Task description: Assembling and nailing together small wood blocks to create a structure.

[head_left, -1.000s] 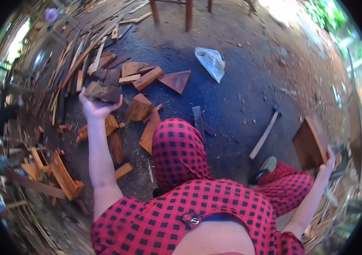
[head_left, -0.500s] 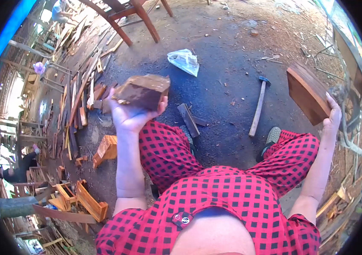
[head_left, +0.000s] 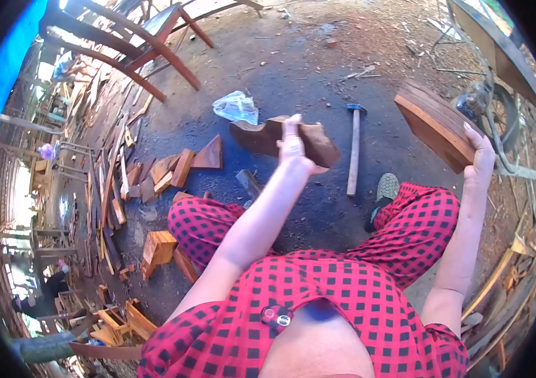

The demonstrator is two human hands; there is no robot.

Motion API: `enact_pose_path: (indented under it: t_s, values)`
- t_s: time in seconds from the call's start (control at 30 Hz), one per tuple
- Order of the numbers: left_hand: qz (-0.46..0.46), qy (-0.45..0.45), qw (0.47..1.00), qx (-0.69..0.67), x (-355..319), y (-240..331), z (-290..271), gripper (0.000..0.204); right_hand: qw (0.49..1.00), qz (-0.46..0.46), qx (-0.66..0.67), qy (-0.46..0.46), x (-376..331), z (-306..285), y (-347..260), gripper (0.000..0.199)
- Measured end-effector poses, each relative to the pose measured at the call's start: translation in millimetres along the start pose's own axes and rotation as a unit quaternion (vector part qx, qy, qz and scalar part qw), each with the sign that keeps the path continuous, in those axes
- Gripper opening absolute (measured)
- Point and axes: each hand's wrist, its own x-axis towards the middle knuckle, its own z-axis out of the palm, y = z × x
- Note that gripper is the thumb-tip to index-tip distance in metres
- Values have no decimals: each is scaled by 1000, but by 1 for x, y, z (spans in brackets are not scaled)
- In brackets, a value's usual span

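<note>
My left hand (head_left: 293,148) grips a rough, dark brown wood block (head_left: 256,136) with an uneven edge, held out over the ground in front of my knees. Out to the right, my right hand (head_left: 479,152) is closed on the lower end of a thick, reddish-brown wooden block (head_left: 437,123), which slants up and away to the left. Between the two blocks lies a hammer (head_left: 354,151) on the ground, its dark head pointing away from me. A dark wood offcut (head_left: 248,182) lies partly hidden beyond my left forearm.
A clear plastic bag (head_left: 236,106) lies beyond the left block. Several wood offcuts (head_left: 183,167) are scattered to the left, near an orange-brown block (head_left: 159,247). A wooden chair (head_left: 161,53) stands at the far left. Wheeled equipment (head_left: 501,113) is at the right.
My left hand has swung right with its wood block and turned over, its back now showing. Offcuts it covered are visible. The right hand keeps its block. The view has shifted.
</note>
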Motion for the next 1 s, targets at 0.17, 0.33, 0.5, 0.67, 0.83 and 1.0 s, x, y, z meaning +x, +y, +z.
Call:
enact_pose_path:
  t_s: [0.17, 0.33, 0.5, 0.67, 0.83, 1.0]
  values:
    - [86, 235, 946, 208, 61, -105, 35, 121, 999, -21, -13, 41, -15, -4, -2, 30]
    - [86, 320, 867, 373, 94, -172, -15, 120, 1000, 21, 19, -5, -15, -31, -3, 34]
    - [5, 347, 826, 444, 96, -176, -39, 124, 998, 60, -20, 31, -13, -37, -6, 34]
    - [26, 374, 812, 447, 116, -147, -47, 123, 998, 66, -9, 22, -9, -34, -3, 34]
    - [50, 416, 794, 440, 143, -114, -61, 120, 998, 67, -12, -4, -16, -13, -8, 31]
    - [10, 430, 805, 408, 176, -111, -16, 122, 999, 45, -4, -20, -23, 2, -13, 29]
